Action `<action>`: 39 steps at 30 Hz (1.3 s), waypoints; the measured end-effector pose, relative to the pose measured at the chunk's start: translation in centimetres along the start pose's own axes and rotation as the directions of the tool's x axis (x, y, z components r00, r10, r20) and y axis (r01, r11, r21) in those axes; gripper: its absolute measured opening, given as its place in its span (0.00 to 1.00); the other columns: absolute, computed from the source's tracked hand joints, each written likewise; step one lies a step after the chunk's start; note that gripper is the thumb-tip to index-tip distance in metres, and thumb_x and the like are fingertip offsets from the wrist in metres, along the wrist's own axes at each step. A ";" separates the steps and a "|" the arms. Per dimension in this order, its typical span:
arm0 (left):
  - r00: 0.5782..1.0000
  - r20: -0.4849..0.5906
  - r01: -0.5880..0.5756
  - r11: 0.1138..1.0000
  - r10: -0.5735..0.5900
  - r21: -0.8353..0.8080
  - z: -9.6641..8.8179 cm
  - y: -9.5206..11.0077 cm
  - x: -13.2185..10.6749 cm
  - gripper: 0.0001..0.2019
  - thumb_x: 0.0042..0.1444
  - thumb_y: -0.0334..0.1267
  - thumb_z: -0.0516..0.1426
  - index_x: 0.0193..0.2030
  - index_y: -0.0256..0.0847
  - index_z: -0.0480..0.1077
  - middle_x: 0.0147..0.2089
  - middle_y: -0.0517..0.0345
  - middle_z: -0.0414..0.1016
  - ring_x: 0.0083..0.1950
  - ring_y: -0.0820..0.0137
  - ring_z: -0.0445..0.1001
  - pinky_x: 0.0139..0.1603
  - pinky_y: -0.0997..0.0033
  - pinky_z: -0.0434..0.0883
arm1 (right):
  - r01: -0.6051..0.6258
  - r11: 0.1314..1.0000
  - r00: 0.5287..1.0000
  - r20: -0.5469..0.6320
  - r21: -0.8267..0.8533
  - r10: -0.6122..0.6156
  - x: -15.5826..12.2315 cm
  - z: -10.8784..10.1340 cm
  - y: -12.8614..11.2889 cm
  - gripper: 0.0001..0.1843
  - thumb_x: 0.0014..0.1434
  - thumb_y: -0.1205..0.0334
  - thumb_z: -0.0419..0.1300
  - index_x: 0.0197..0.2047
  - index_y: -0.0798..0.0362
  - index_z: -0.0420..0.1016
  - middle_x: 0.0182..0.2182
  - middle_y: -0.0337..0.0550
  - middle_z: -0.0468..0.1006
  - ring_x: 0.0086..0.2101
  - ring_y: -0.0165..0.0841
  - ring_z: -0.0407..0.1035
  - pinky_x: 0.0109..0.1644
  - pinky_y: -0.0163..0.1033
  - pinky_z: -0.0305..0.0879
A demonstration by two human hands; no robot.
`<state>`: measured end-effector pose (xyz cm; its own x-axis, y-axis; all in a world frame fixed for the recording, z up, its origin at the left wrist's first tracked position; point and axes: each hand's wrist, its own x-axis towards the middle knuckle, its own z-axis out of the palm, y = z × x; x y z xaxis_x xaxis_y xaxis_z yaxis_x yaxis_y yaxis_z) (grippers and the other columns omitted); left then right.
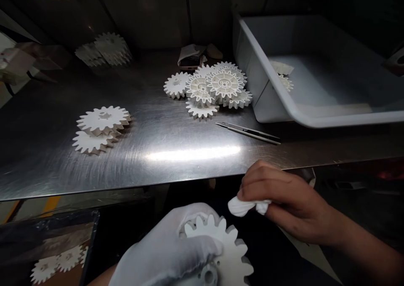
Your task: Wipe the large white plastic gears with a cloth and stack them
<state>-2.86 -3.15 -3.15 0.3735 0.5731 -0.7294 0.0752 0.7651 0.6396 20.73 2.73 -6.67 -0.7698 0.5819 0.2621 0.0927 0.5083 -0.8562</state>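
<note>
A white plastic gear [232, 246] with a hub is gripped in my left hand [170, 244], which wears a white glove; its thumb lies across the gear's face. My bare right hand [284, 197] pinches a crumpled white cloth [243, 206], close to the gear's upper right teeth but apart from them. Both hands are in front of the metal table's near edge. On the table, a pair of tweezers [249, 133] lies beyond my right hand. A heap of white gears [217, 86] sits farther back, and a small stack of gears [102, 124] stands at the left.
A large grey bin [261, 73] with a few white pieces inside stands at the right of the metal table [151, 159]. A folded cloth [191, 52] lies by the back wall. Below left, a dark-lined box [94, 223] holds several gears [67, 258].
</note>
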 end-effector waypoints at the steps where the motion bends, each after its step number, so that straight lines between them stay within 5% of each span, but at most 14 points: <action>1: 1.000 0.007 0.005 1.000 -0.005 0.007 0.0 0.2 0.0 0.05 0.48 0.37 0.60 0.31 0.40 0.72 0.27 0.61 0.70 0.27 0.72 0.65 0.25 0.78 0.62 | 0.015 0.999 0.997 -0.070 0.041 -0.012 0.0 0.0 -0.2 0.22 0.56 0.80 0.51 0.51 0.54 0.71 0.40 0.46 0.74 0.42 0.35 0.68 0.46 0.44 0.66; 4: 0.999 0.053 0.011 0.999 -0.012 0.030 -0.1 0.7 0.2 0.05 0.48 0.37 0.61 0.30 0.38 0.71 0.26 0.63 0.66 0.27 0.73 0.62 0.25 0.78 0.60 | 0.060 0.988 0.990 -0.135 0.146 -0.040 0.2 0.5 -0.9 0.21 0.55 0.79 0.53 0.50 0.55 0.71 0.40 0.46 0.74 0.41 0.34 0.69 0.46 0.43 0.67; 8: 0.994 0.107 -0.012 0.996 0.002 0.087 -0.4 0.5 0.3 0.07 0.50 0.37 0.62 0.33 0.37 0.70 0.30 0.63 0.65 0.32 0.73 0.62 0.29 0.78 0.62 | 0.160 0.974 0.987 -0.050 0.163 -0.154 0.2 1.3 -0.9 0.18 0.57 0.78 0.54 0.50 0.60 0.72 0.40 0.49 0.75 0.42 0.34 0.68 0.48 0.44 0.66; 13: 0.994 0.109 -0.005 0.995 -0.005 0.096 -0.4 -0.1 -0.1 0.10 0.54 0.40 0.59 0.38 0.37 0.67 0.32 0.63 0.65 0.33 0.72 0.63 0.34 0.74 0.63 | -0.054 0.998 0.992 0.109 -0.039 0.058 -0.6 1.0 0.3 0.21 0.56 0.81 0.50 0.49 0.57 0.73 0.39 0.47 0.73 0.42 0.35 0.66 0.44 0.42 0.66; 18: 0.990 0.117 0.056 0.989 -0.073 0.139 -0.1 0.4 -0.1 0.10 0.54 0.40 0.58 0.39 0.37 0.67 0.33 0.62 0.65 0.35 0.71 0.62 0.35 0.73 0.62 | -0.081 0.992 0.982 -0.163 0.092 0.095 -1.0 0.3 0.2 0.20 0.58 0.79 0.53 0.50 0.52 0.71 0.40 0.45 0.72 0.42 0.35 0.68 0.45 0.43 0.67; 25: 0.983 0.179 0.016 0.996 -0.030 0.083 -0.1 1.1 0.0 0.08 0.54 0.37 0.59 0.38 0.35 0.66 0.32 0.64 0.65 0.33 0.75 0.62 0.33 0.77 0.62 | -0.044 0.958 0.980 -0.173 0.282 0.096 -0.5 1.7 -0.4 0.17 0.60 0.74 0.57 0.50 0.50 0.72 0.39 0.43 0.74 0.40 0.34 0.70 0.43 0.42 0.68; 32: 0.978 0.178 0.076 0.983 -0.106 0.165 -0.1 1.9 -0.1 0.07 0.52 0.35 0.59 0.36 0.36 0.67 0.32 0.65 0.65 0.33 0.74 0.63 0.33 0.76 0.62 | -0.172 0.976 0.981 0.109 0.134 0.158 -0.3 0.9 0.0 0.20 0.57 0.78 0.53 0.49 0.52 0.74 0.38 0.44 0.74 0.40 0.33 0.69 0.43 0.39 0.67; 36: 0.975 0.215 0.020 0.989 -0.052 0.150 -0.2 1.4 0.4 0.09 0.55 0.39 0.59 0.39 0.37 0.67 0.34 0.62 0.67 0.35 0.72 0.64 0.36 0.74 0.63 | -0.098 0.975 0.991 -0.069 0.197 0.114 -0.1 -0.1 -0.3 0.20 0.58 0.78 0.54 0.49 0.50 0.73 0.39 0.43 0.74 0.40 0.33 0.70 0.43 0.40 0.68; 39: 0.964 0.265 -0.050 0.980 -0.003 0.195 -0.3 0.7 1.3 0.10 0.55 0.42 0.59 0.36 0.37 0.66 0.31 0.63 0.62 0.32 0.74 0.59 0.31 0.76 0.59 | 0.010 0.965 0.998 -0.055 0.264 0.005 0.7 0.0 -0.8 0.19 0.58 0.78 0.54 0.49 0.53 0.74 0.40 0.45 0.74 0.41 0.34 0.70 0.45 0.42 0.69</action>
<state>-2.58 -1.81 -3.67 0.6051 0.4721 -0.6411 0.2348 0.6636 0.7103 20.08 2.73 -5.81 -0.7338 0.6180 0.2821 -0.0847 0.3289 -0.9406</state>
